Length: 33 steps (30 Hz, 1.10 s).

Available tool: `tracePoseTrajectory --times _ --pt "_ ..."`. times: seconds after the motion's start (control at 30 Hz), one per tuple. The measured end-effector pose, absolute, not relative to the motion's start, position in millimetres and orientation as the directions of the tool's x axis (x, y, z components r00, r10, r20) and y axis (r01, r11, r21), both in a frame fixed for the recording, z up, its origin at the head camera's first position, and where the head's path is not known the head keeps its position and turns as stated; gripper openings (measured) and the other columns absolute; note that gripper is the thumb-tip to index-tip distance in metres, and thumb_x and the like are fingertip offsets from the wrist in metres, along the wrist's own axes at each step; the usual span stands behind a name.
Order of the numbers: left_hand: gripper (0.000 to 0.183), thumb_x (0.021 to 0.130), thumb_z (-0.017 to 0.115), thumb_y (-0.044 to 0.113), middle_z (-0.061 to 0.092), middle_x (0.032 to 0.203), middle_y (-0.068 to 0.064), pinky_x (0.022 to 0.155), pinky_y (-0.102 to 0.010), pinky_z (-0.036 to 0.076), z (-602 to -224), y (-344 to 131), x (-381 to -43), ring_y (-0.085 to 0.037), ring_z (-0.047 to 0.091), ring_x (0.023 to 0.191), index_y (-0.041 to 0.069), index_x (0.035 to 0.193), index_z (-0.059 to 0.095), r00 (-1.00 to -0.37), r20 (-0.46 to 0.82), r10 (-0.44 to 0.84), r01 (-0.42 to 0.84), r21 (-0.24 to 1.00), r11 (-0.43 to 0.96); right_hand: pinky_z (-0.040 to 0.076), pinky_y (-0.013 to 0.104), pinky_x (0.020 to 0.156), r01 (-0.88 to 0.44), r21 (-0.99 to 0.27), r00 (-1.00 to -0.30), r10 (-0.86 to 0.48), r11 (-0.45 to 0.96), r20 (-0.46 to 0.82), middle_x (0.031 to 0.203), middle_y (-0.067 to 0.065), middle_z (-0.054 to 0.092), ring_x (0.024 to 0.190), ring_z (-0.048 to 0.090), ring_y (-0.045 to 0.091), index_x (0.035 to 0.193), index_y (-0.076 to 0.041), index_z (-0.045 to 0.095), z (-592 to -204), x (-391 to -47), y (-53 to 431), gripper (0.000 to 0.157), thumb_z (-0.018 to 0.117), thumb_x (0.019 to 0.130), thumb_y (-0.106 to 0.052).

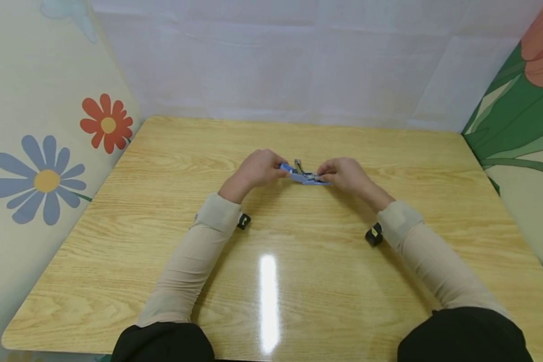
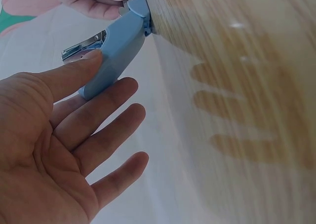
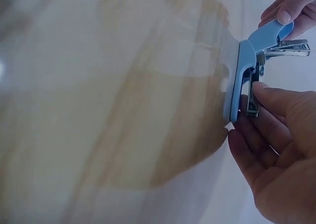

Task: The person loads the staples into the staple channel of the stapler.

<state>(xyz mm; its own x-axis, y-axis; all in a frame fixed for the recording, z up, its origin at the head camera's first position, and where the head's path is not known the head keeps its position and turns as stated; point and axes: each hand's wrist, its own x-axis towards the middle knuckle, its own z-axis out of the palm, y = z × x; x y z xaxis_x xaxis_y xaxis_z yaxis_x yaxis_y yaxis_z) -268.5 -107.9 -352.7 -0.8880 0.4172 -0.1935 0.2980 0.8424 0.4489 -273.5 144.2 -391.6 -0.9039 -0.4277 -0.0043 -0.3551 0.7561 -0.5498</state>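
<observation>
A light blue stapler (image 1: 299,177) is spread wide at its hinge above the far middle of the table. My left hand (image 1: 258,168) pinches the end of its top cover (image 2: 118,54) between thumb and index finger, the other fingers stretched out. From inside that cover a metal part (image 3: 291,48) sticks out at an angle. At the other end my right hand (image 1: 345,173) grips the base side, its thumb against a dark metal strip (image 3: 253,98) and its fingers partly hidden behind the base. Both hands hold the stapler at once.
The wood-grain table (image 1: 163,281) carries a bright light reflection near its front. White cloth (image 1: 276,65) hangs along the back edge. Flower-painted walls (image 1: 31,110) stand at the left and right sides. Each wrist wears a small black device (image 1: 374,235).
</observation>
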Motion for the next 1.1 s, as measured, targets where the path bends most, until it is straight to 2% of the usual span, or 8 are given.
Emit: tracePoseTrajectory --times 0.27,0.73,1.1 --pt "0.042 0.103 0.061 0.033 0.075 0.086 -0.007 0.059 -0.029 0.038 -353 -107 -269 -0.011 0.043 0.055 0.013 0.139 0.063 -0.887 -0.188 0.421 0.306 0.444 0.842 0.053 0.044 0.096 -0.306 -0.578 -0.910 -0.411 0.756 -0.056 0.113 0.014 0.076 0.105 0.071 0.029 0.115 -0.004 0.074 -391 -273 156 0.020 0.067 0.098 -0.011" --pt "0.041 0.102 0.063 0.032 0.077 0.092 -0.005 0.060 -0.029 0.038 -354 -107 -269 -0.011 0.044 0.056 0.013 0.138 0.065 -0.890 -0.188 0.416 0.298 0.450 0.842 0.050 0.047 0.101 -0.279 -0.574 -0.921 -0.385 0.770 -0.068 0.114 0.012 0.077 0.109 0.069 0.030 0.114 -0.006 0.075 -393 -273 170 0.020 0.068 0.097 -0.014" --pt "0.044 0.102 0.062 0.032 0.076 0.088 -0.006 0.058 -0.028 0.037 -353 -106 -269 -0.010 0.042 0.053 0.014 0.142 0.061 -0.891 -0.191 0.411 0.296 0.444 0.846 0.050 0.047 0.099 -0.270 -0.570 -0.925 -0.372 0.776 -0.069 0.116 0.012 0.076 0.109 0.068 0.029 0.114 -0.007 0.076 -392 -272 171 0.020 0.067 0.098 -0.016"
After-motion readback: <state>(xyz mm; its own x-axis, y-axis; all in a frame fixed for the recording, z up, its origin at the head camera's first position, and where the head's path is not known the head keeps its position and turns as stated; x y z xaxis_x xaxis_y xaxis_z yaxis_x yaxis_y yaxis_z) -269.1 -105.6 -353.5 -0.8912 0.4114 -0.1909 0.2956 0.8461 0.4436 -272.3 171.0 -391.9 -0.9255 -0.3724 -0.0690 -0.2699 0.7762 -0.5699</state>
